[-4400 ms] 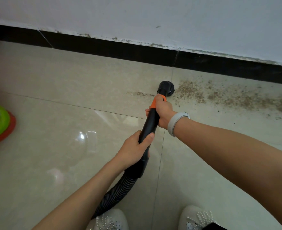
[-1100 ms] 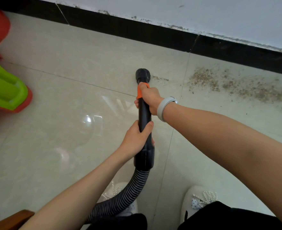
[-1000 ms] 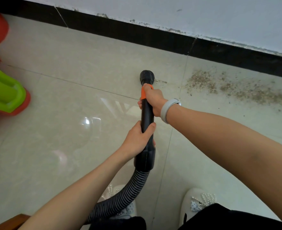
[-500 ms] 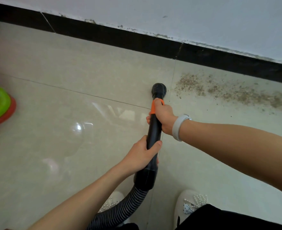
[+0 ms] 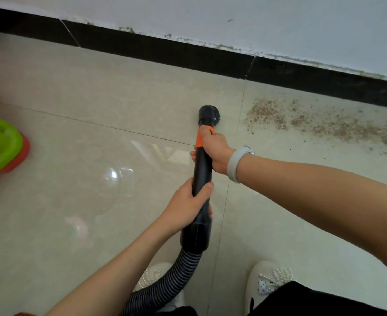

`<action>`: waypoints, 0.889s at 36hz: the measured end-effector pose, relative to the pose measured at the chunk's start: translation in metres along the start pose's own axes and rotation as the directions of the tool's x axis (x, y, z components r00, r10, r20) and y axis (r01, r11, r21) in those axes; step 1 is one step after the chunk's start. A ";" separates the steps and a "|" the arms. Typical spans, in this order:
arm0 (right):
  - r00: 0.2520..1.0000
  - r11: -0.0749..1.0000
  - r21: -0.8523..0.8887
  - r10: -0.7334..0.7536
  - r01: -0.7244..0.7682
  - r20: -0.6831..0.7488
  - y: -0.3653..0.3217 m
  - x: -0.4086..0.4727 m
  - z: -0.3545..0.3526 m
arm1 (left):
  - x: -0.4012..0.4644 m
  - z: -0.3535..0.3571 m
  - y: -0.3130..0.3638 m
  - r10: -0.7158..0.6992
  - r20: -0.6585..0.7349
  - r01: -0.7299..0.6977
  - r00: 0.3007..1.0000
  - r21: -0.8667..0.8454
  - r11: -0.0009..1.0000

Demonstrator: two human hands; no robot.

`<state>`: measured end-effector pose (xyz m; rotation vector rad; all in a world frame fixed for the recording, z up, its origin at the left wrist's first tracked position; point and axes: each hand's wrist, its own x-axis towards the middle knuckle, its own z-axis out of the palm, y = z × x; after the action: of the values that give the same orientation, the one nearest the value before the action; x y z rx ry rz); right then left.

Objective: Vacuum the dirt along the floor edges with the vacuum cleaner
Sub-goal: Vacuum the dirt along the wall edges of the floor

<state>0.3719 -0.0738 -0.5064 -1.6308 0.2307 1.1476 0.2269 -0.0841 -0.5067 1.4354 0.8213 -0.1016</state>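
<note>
A black vacuum wand (image 5: pixel 202 169) with an orange collar points away from me, and its round brush nozzle (image 5: pixel 208 113) sits on the pale tile floor. My right hand (image 5: pixel 214 149) grips the wand at the orange collar; a grey band circles that wrist. My left hand (image 5: pixel 188 205) grips the wand lower down, just above the ribbed hose (image 5: pixel 165 283). A band of brown dirt (image 5: pixel 313 122) lies along the black skirting (image 5: pixel 210 58), starting a short way right of the nozzle.
A white wall rises above the skirting. Green and red plastic stools (image 5: pixel 1 144) stand at the left edge. My two white beaded shoes (image 5: pixel 270 281) are at the bottom, close to the hose. Tile joints cross the floor.
The dirt streak left of the tile joint is gone. The nozzle swept left and back, and now sits just left of the joint, near the remaining dirt. Both hands kept their grip.
</note>
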 end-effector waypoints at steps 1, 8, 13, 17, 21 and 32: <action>1.000 1.000 0.001 0.005 -0.005 0.021 -0.002 0.002 0.006 | 0.001 -0.003 0.000 0.001 -0.022 -0.001 1.000 0.001 1.000; 0.999 1.000 0.008 -0.023 0.023 0.026 -0.016 0.012 0.024 | 0.019 -0.023 0.012 -0.002 -0.010 0.002 1.000 0.057 0.998; 0.997 0.992 0.126 0.003 0.007 -0.078 -0.033 0.019 0.004 | 0.040 -0.027 0.027 -0.006 0.087 -0.006 0.996 0.139 0.990; 0.998 0.992 0.129 0.013 -0.006 -0.057 -0.019 0.018 -0.013 | 0.032 -0.013 0.020 -0.005 0.124 -0.016 0.992 0.165 0.986; 0.999 0.991 0.132 0.035 -0.035 -0.001 -0.006 0.013 -0.018 | 0.015 -0.010 0.009 -0.003 0.145 -0.011 0.989 0.096 0.995; 0.962 0.988 -0.130 0.118 -0.088 0.245 0.028 -0.016 0.030 | -0.033 -0.007 -0.023 -0.042 -0.073 0.039 0.996 -0.048 0.998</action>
<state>0.3290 -0.0662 -0.5111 -1.5702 0.0850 1.4588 0.1878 -0.0951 -0.5071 1.3860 0.9085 -0.0603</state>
